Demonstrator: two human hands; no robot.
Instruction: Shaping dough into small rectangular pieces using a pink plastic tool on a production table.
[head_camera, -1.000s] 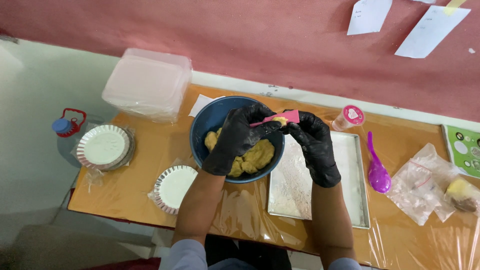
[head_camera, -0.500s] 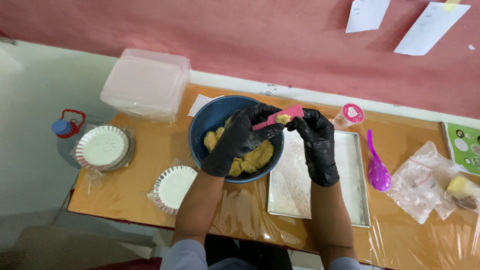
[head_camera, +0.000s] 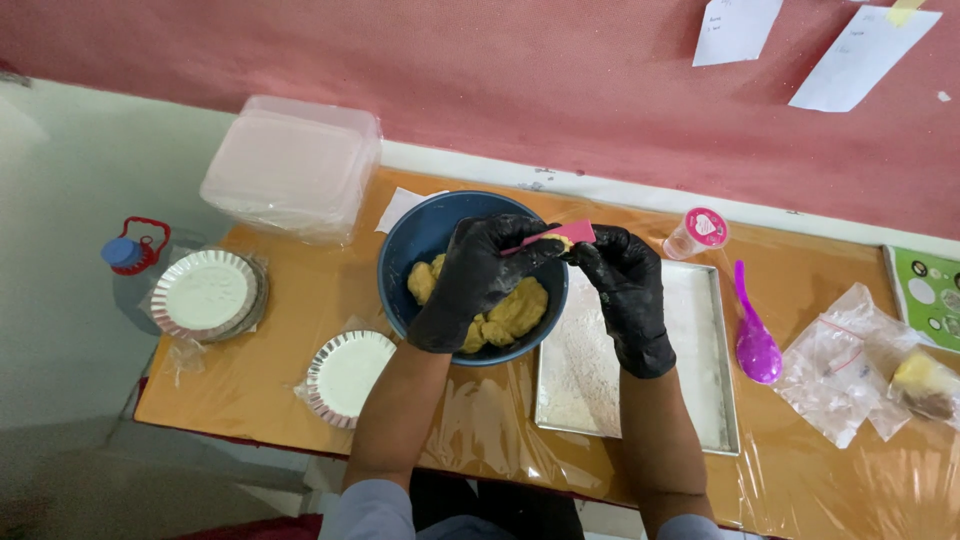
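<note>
Both my hands wear black gloves and meet over a blue bowl (head_camera: 420, 235) that holds lumps of yellow dough (head_camera: 515, 310). My right hand (head_camera: 620, 285) grips a small pink scraper (head_camera: 560, 235) at the bowl's far right rim. My left hand (head_camera: 480, 275) reaches across the bowl, and its fingers touch the scraper's tip, where a bit of dough shows. A floured metal baking tray (head_camera: 700, 400) lies right of the bowl, under my right forearm.
A stack of clear plastic lidded boxes (head_camera: 295, 180) stands at the back left. Two foil plates (head_camera: 205, 292) (head_camera: 345, 375) lie at the left, a water jug (head_camera: 128, 262) beyond the table edge. A purple spoon (head_camera: 755, 335), a small pink-lidded cup (head_camera: 697, 232) and plastic bags (head_camera: 860, 370) lie at the right.
The hands and the scraper stay over the bowl's right rim; my left fingers have closed in a little on the scraper's tip. Nothing else moved.
</note>
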